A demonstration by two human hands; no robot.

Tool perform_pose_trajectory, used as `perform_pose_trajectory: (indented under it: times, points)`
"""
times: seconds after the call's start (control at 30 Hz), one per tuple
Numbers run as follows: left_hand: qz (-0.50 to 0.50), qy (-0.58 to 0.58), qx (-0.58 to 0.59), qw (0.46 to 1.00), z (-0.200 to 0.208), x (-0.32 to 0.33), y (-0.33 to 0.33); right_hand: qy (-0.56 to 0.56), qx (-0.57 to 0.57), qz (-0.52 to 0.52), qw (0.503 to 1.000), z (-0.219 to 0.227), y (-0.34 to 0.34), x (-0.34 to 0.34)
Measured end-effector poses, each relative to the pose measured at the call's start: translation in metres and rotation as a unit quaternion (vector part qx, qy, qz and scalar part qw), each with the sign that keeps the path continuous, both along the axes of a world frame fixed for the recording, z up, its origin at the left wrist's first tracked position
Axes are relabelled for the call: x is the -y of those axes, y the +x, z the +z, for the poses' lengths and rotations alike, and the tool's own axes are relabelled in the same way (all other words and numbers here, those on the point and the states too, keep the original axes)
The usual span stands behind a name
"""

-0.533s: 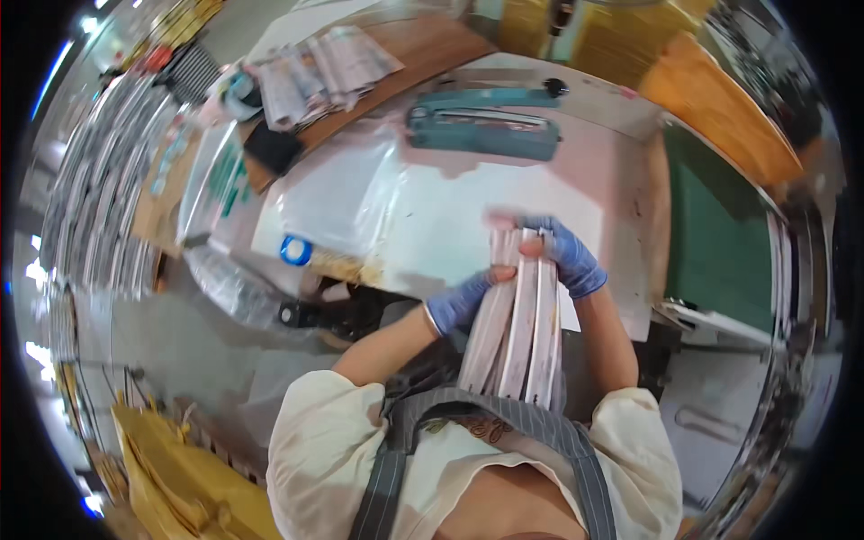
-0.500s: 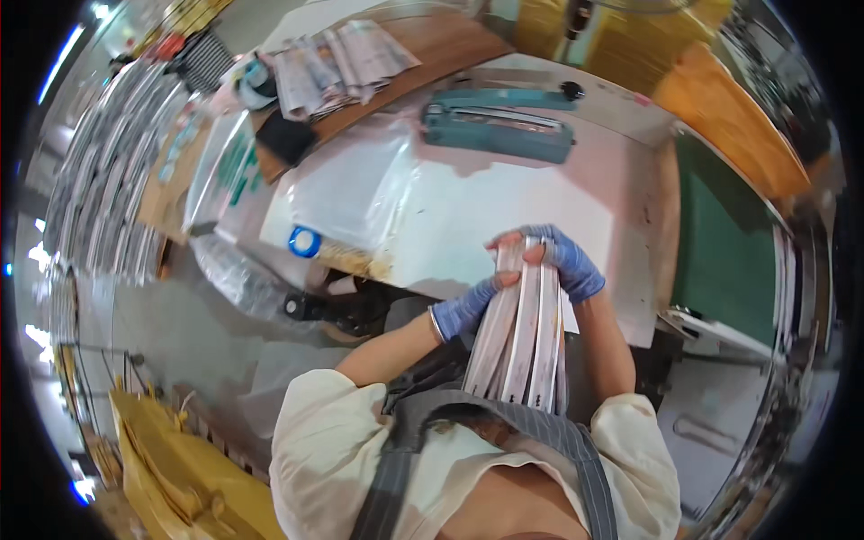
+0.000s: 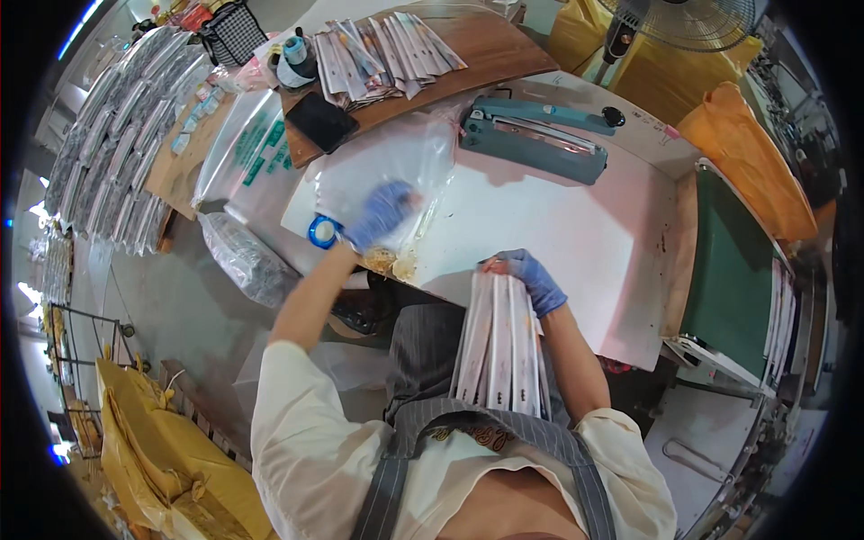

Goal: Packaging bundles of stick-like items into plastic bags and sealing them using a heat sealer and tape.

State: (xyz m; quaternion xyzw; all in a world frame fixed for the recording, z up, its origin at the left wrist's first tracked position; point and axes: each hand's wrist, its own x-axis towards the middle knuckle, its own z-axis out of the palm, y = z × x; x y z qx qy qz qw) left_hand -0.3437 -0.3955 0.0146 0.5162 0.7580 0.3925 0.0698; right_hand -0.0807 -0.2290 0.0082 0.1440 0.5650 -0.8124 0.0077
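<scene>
My right hand (image 3: 533,281) is closed round the top end of a bundle of long narrow packets (image 3: 499,342), whitish with printed faces. The packets stand upright against my lap and apron, fanned out a little. My left hand (image 3: 382,214), in a blue fingerless glove like the right one, is over a stack of clear plastic bags (image 3: 360,175) on the white tabletop (image 3: 531,225). Motion smears its fingers, so whether it grips a bag is unclear. Beside that wrist lies a blue roll of tape (image 3: 324,231).
A teal bag sealer (image 3: 535,139) stands at the table's back. On a brown board (image 3: 486,45) lie more narrow packets (image 3: 387,56) and a black phone (image 3: 320,122). A fan (image 3: 688,20) is behind, a green panel (image 3: 731,261) at the right. Stacked bundles (image 3: 126,126) fill the far left.
My left hand has let go of the packets and moved left and away, over the plastic bags. The right hand still holds the bundle, now a little lower and further left.
</scene>
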Motion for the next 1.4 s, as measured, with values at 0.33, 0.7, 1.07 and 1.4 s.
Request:
perform_pose_trajectory:
  times: [0.33, 0.7, 1.07, 1.4]
  points:
    - [0.209, 0.029, 0.186, 0.960, 0.008, -0.001, 0.085, -0.014, 0.039, 0.015, 0.999, -0.001, -0.022, 0.016]
    - [0.173, -0.093, -0.061, 0.979, -0.066, -0.038, 0.079, -0.037, 0.054, -0.055, 0.996, -0.012, 0.017, -0.010]
    - [0.140, -0.037, -0.012, 0.989, 0.019, 0.013, 0.096, -0.005, 0.012, 0.053, 0.998, -0.011, -0.047, 0.017]
    - [0.231, 0.232, 0.114, 0.938, 0.027, 0.044, 0.131, -0.030, -0.034, 0.038, 0.998, -0.023, -0.039, 0.018]
